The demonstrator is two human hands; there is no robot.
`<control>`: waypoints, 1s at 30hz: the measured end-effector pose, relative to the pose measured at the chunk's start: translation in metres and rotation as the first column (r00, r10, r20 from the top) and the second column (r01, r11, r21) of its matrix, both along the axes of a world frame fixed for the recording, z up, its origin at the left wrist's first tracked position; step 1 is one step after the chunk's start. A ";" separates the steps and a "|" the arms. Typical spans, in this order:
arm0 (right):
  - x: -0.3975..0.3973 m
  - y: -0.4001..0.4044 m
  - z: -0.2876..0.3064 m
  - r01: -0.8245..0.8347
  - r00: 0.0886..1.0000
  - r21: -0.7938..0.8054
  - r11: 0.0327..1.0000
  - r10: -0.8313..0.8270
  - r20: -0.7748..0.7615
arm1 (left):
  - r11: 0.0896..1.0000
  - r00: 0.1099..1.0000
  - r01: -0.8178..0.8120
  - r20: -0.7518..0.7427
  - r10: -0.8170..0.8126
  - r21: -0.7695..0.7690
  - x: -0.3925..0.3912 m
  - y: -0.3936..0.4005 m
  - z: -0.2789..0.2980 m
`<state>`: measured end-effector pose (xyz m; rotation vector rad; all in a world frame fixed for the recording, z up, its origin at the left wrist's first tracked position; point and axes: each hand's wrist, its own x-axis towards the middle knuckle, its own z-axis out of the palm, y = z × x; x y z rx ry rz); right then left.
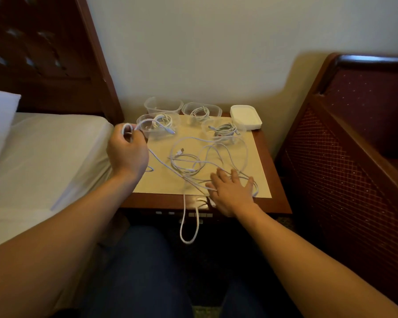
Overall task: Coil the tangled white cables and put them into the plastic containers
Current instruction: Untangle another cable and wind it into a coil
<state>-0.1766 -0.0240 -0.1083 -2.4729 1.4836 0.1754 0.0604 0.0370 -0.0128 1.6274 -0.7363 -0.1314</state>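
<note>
- Cables (205,161) sprawl tangled across the nightstand (278,203), one loop hanging off its front edge.
- Left hand (128,152) pinches a small coil; right hand (231,191) lies flat and open on strands.
- Risk: pulling against the pinned tangle may tighten knots or drag containers (157,126).

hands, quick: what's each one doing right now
Left hand: closed, holding a small coil of white cable.
Right hand: open, fingers spread flat, pressing on the tangled cables on the table.
</note>
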 end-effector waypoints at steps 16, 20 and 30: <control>-0.035 -0.014 0.039 0.117 0.883 0.349 0.930 -0.258 0.391 | 0.944 0.881 0.314 0.339 -0.331 0.106 -0.011 0.030 0.013; -0.036 0.001 0.054 0.041 0.993 -0.172 0.984 -0.021 0.117 | 0.908 0.819 0.370 0.393 -0.418 0.195 -0.014 0.035 0.008; -0.042 0.023 0.063 0.052 0.889 0.352 0.934 -0.204 0.409 | 0.899 0.800 0.378 0.411 -0.437 0.221 -0.029 0.060 0.010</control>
